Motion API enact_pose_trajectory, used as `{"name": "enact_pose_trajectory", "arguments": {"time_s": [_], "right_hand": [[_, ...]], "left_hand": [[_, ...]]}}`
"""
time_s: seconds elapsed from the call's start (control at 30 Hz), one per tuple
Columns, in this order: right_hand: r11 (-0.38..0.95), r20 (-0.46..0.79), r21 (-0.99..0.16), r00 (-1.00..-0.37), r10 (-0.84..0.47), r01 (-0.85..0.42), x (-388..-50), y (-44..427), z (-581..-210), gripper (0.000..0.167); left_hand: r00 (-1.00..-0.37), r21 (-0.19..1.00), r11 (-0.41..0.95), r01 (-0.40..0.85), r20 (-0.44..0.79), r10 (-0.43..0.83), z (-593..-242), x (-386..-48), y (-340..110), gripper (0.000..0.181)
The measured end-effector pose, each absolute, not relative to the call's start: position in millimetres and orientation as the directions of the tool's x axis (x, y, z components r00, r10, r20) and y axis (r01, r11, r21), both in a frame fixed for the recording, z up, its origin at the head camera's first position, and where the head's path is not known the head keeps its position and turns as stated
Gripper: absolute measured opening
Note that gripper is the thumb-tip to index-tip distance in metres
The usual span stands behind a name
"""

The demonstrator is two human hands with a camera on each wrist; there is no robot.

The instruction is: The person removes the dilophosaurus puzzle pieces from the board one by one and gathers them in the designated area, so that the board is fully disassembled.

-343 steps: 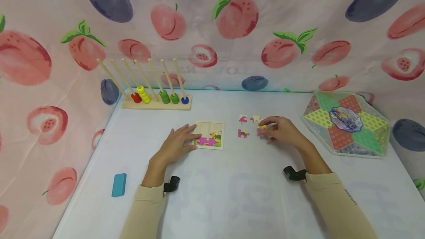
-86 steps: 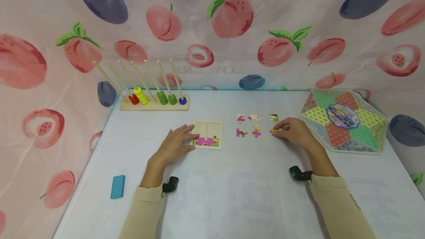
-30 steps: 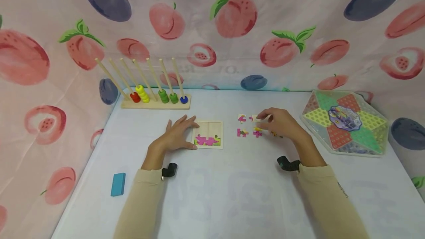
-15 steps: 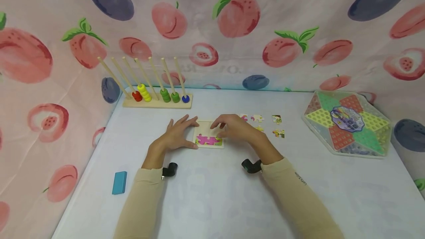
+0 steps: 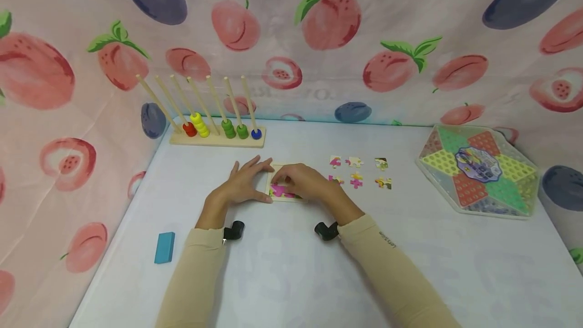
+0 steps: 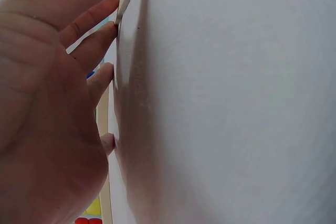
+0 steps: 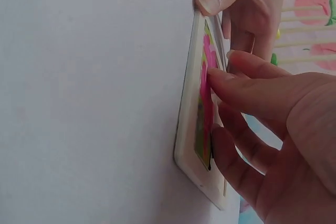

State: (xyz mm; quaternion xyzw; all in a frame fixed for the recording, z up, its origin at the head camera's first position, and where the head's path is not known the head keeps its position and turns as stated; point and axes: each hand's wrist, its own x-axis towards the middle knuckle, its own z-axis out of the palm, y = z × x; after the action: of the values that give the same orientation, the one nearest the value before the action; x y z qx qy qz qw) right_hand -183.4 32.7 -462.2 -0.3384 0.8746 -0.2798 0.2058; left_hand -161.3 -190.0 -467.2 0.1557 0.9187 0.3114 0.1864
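In the head view a small square wooden puzzle tray (image 5: 268,186) lies on the table, pink and green jigsaw pieces (image 5: 277,191) along its near side. My left hand (image 5: 241,183) spreads straight fingers beside the tray; its thumb rests at the near left corner. Over the tray is my right hand (image 5: 307,182), fingers loosely bent. In the right wrist view the thumb (image 7: 223,80) touches a pink piece (image 7: 207,98), and other fingertips sit close to the pieces' edge; I cannot tell whether one is gripped. Several loose jigsaw pieces (image 5: 357,181) lie in two rows right of the tray.
At the back left stands a wooden bead abacus (image 5: 218,138) with upright rods. A blue block (image 5: 164,248) lies at the left. A hexagonal board-game box (image 5: 478,171) is at the right. Fruit-print cloth (image 5: 314,59) hangs behind the table.
A yellow-green piece left the tray earlier and now lies among the loose pieces. Within the last second my right hand has moved left from those pieces onto the tray. My left hand stays beside it.
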Motion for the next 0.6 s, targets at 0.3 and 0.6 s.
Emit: {"name": "enact_pose_trajectory", "arguments": {"time_s": [0.3,0.6], "right_hand": [[0.607,-0.161,-0.616,-0.674,-0.721,-0.502,-181.4,32.1,-465.0,0.025],[0.563,-0.162,-0.644,-0.627,-0.762,-0.518,-182.8,30.3,-465.0,0.025]], "left_hand": [[-0.88,0.636,0.752,0.17,-0.247,0.407,-467.1,-161.0,-188.9,0.08],[-0.883,0.624,0.761,0.177,-0.241,0.403,-470.8,-162.4,-190.2,0.081]]}}
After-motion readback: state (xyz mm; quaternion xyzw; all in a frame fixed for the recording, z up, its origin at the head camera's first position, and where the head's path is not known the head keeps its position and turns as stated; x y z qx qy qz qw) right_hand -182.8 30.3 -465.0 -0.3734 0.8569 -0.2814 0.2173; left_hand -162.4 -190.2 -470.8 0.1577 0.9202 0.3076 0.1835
